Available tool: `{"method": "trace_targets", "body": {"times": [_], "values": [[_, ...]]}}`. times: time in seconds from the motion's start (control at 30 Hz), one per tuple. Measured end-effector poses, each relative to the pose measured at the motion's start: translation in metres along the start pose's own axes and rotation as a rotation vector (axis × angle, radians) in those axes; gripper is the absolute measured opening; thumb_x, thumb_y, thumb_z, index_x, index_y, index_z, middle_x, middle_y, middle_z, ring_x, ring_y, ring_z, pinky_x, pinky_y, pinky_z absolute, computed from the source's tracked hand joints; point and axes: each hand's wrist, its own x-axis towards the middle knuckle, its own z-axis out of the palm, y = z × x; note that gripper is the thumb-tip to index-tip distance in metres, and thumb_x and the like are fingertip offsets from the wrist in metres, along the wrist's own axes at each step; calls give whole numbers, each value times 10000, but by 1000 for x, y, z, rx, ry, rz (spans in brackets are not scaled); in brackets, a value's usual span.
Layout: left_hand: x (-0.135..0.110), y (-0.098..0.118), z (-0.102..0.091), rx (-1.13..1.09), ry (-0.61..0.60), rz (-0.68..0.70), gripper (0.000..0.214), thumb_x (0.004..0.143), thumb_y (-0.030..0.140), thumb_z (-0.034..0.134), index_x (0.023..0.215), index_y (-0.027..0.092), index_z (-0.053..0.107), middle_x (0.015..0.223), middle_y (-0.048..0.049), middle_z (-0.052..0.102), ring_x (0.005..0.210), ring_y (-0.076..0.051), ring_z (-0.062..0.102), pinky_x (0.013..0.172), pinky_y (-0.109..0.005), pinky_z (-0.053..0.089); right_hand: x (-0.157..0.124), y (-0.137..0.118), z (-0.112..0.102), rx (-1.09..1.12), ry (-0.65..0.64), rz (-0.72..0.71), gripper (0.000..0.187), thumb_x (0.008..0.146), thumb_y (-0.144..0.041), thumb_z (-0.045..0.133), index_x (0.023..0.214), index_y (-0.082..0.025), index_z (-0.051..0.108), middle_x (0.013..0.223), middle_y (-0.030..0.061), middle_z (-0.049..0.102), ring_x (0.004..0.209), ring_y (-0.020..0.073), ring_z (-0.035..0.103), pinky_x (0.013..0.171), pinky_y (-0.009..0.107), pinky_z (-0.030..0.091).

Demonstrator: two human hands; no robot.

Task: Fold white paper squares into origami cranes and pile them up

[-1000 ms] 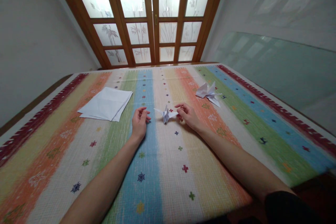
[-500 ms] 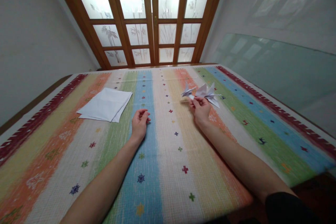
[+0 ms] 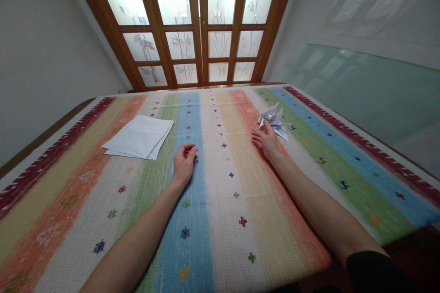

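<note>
Right of center in the frame, we are holding our right hand (image 3: 267, 142) at the near side of a cluster of pointed, folded white paper (image 3: 274, 118), one finger overlapping its edge; whether we are pinching any of it or merely touching it, we cannot tell. Near the middle of the frame, we are resting our left hand (image 3: 184, 161) on the striped, cloth-covered surface (image 3: 220, 210), its fingers curling loosely; whether thumb and forefinger are meeting, we cannot tell. Toward the left of the frame, flat white sheets (image 3: 139, 135) are lying stacked slightly askew. Across the top, wooden doors (image 3: 203, 50) with patterned panes are standing beyond the far edge.
</note>
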Motion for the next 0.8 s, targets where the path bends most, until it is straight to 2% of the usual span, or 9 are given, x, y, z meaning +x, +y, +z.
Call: {"method": "trace_targets", "body": {"times": [0.1, 0.17, 0.23, 0.33, 0.43, 0.53, 0.67, 0.73, 0.8], "values": [[0, -3, -1, 36, -11, 28, 257, 735, 381, 628, 882, 171, 608, 757, -9, 615, 618, -124, 574, 599, -250, 469, 9, 3, -6, -9, 13, -6, 755, 614, -295, 696, 1333, -313, 468, 926, -35, 581, 703, 103, 617, 604, 242, 562], [-1, -5, -1, 77, -8, 60, 250, 746, 376, 623, 889, 172, 617, 780, -19, 627, 651, -135, 582, 623, -258, 472, 13, 5, -9, -71, 71, -44, 716, 637, -324, 674, 1325, -306, 478, 991, -16, 603, 733, 121, 616, 668, 298, 573], [-2, -7, -1, 128, 7, 96, 241, 760, 373, 613, 891, 170, 626, 799, -31, 638, 705, -151, 596, 647, -267, 474, 17, 7, -13, -192, 155, -137, 672, 649, -335, 660, 1300, -262, 510, 1055, 20, 624, 835, 160, 623, 796, 372, 560], [-1, -5, -1, 208, 44, 137, 226, 783, 360, 590, 897, 169, 629, 848, -52, 653, 779, -173, 614, 678, -279, 476, 22, 10, -20, -414, 254, -288, 629, 637, -306, 659, 1240, -153, 566, 1151, 105, 615, 1053, 249, 586, 992, 468, 454], [11, 3, -9, 323, 120, 162, 218, 790, 337, 575, 926, 172, 622, 907, -71, 659, 839, -197, 626, 711, -303, 488, 23, 12, -26, -581, 301, -373, 592, 643, -245, 628, 1217, -109, 580, 1280, 170, 536, 1225, 314, 481, 1082, 511, 350], [34, 15, -34, 615, 141, 216, 260, 782, 325, 583, 991, 174, 621, 1021, -112, 652, 1009, -261, 611, 849, -384, 492, 20, 9, -27, -629, 345, -507, 574, 677, -198, 577, 1243, -107, 551, 1323, 186, 476, 1287, 327, 419, 1102, 535, 314], [57, 23, -87, 1162, 99, 214, 409, 828, 362, 526, 1149, 119, 597, 1253, -213, 580, 1230, -365, 491, 1020, -489, 386, 9, 1, -22, -612, 477, -697, 589, 713, -169, 546, 1296, -138, 468, 1327, 192, 424, 1305, 329, 384, 1093, 570, 303], [60, 23, -110, 1411, 6, 135, 529, 834, 463, 514, 1195, 80, 570, 1314, -256, 532, 1265, -415, 447, 1025, -518, 361, 1, -2, -17, -608, 484, -735, 559, 735, -175, 536, 1289, -161, 456, 1317, 185, 411, 1311, 329, 369, 1091, 583, 292], [60, 22, -127, 1561, -162, 67, 554, 882, 515, 422, 1165, 64, 576, 1234, -252, 584, 1175, -385, 527, 978, -467, 405, -9, -4, -9, -600, 366, -735, 545, 760, -188, 520, 1298, -167, 434, 1329, 189, 376, 1331, 334, 330, 1077, 588, 302]]}}
